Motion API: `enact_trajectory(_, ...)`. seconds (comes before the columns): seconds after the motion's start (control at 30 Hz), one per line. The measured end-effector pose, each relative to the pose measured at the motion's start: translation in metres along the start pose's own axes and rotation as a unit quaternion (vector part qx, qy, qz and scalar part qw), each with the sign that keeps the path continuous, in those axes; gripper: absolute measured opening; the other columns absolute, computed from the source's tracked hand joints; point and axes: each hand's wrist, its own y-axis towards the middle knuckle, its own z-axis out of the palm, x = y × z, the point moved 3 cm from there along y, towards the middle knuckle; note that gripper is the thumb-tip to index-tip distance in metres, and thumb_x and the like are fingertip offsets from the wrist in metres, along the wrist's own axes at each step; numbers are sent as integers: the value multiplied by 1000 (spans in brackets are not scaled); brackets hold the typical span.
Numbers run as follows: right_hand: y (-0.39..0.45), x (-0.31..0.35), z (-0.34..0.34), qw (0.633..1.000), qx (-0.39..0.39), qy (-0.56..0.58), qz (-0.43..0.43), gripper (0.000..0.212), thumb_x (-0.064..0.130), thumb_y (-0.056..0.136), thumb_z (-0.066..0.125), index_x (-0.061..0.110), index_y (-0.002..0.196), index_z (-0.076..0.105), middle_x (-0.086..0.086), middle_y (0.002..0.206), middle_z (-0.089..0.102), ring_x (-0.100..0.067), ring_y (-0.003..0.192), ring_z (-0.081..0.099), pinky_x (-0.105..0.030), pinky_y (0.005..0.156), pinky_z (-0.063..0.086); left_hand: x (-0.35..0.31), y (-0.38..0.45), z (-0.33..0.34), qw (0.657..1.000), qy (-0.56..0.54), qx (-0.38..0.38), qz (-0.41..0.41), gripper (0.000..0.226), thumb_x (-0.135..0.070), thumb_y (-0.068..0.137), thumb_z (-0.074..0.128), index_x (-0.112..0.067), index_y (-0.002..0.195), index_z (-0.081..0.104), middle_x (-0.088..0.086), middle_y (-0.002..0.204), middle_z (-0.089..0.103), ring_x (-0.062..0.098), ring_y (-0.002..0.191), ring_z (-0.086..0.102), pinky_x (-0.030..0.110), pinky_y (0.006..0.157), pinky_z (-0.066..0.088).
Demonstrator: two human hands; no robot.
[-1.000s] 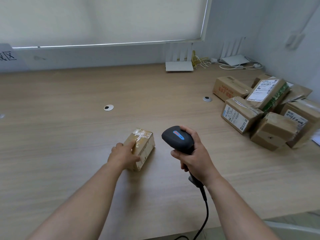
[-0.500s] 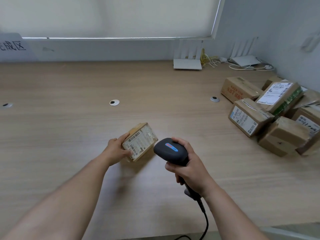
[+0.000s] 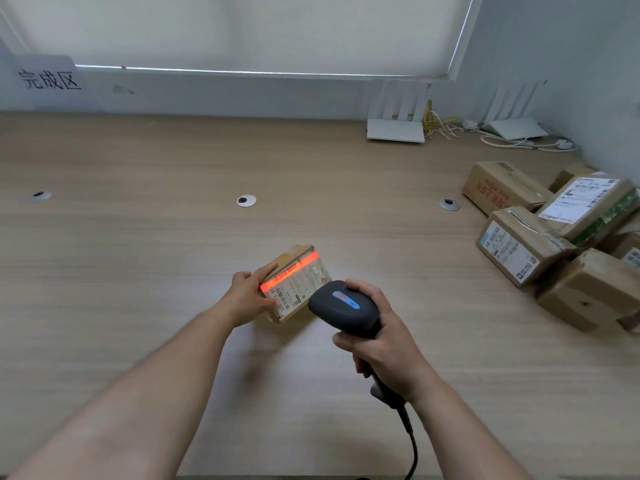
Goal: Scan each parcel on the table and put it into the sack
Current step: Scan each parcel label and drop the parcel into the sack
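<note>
1. my left hand grips one small parcel, fingers curled round its left edge, tipping it up so the label side faces me; its lower edge sits on or just above the table, can't tell which.
2. my right hand is closed round the handle of one black scanner, its head just beside the parcel's near right corner.
3. one red-orange light bar runs across the parcel's label, over the barcode.
4. one black cable drops from the scanner handle toward the bottom edge.
5. pile of parcels at the right side of the table, well apart from the held one. i count at least five brown boxes, more cut off at the frame edge, so exact count unclear. at least three show white labels.
6. three round cable holes in the table: left, middle, right.
7. two white routers at the back: one near centre-right, one in the corner, with loose white and yellow cords between them.
8. one white sign with black characters on the back wall, far left.
9. one lowered window blind above the table.
10. no sack visible in this view.
</note>
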Motion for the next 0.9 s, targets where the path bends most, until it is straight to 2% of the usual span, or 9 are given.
enact_trajectory(0.27, 0, 3, -1, 1000, -4, -8, -9, 77, -6, 80, 71, 63, 109, 52, 0, 91, 64, -21, 46, 47, -28, 45, 44, -6, -4, 2, 1000, -6, -6, 14, 81, -7, 80, 71, -35, 146, 33, 7, 139, 23, 14, 113, 41, 22, 103, 34)
enact_trajectory(0.37, -1, 4, -2, 1000, -8, -10, -11, 77, -5, 80, 72, 63, 110, 52, -1, 92, 64, -22, 47, 48, -28, 47, 44, -8, -5, 5, 1000, -16, -20, 2, 83, -9, 79, 73, -34, 146, 32, 3, 131, 21, 13, 108, 39, 21, 99, 33)
enact_trajectory(0.47, -2, 7, -4, 1000, -16, -12, -14, 77, -5, 80, 72, 62, 112, 52, 0, 92, 63, -21, 47, 47, -27, 47, 44, -10, -9, 9, 999, -21, -39, -11, 88, -10, 74, 76, -33, 146, 31, 0, 120, 19, 16, 103, 43, 22, 97, 37)
enact_trajectory(0.57, -3, 10, -4, 1000, -23, -13, -16, 75, -4, 80, 72, 60, 114, 51, 0, 89, 63, -21, 47, 47, -28, 47, 45, -10, -13, 10, 997, -37, -63, -16, 88, -10, 72, 77, -30, 146, 32, 1, 119, 21, 16, 98, 45, 26, 97, 40)
enact_trajectory(0.7, -5, 14, 2, 999, -40, -7, -19, 71, 9, 73, 74, 61, 115, 51, -3, 98, 64, -21, 46, 48, -28, 47, 45, -7, -23, 6, 995, -54, -87, -5, 86, -10, 73, 78, -28, 145, 34, 2, 119, 21, 13, 93, 42, 29, 99, 42)
enact_trajectory(0.77, -6, 16, 9, 999, -46, -3, -19, 69, 14, 68, 73, 61, 115, 51, -4, 103, 64, -20, 46, 48, -27, 47, 44, -5, -28, 2, 993, -69, -99, 4, 86, -10, 72, 79, -28, 144, 35, 2, 120, 21, 13, 95, 43, 29, 101, 42)
enact_trajectory(0.9, -8, 17, 22, 998, -52, -7, -24, 69, 15, 67, 73, 60, 116, 51, -4, 100, 64, -20, 47, 48, -27, 46, 44, -1, -40, -5, 990, -91, -110, 21, 87, -11, 72, 80, -29, 144, 35, 1, 121, 21, 16, 103, 44, 26, 101, 39)
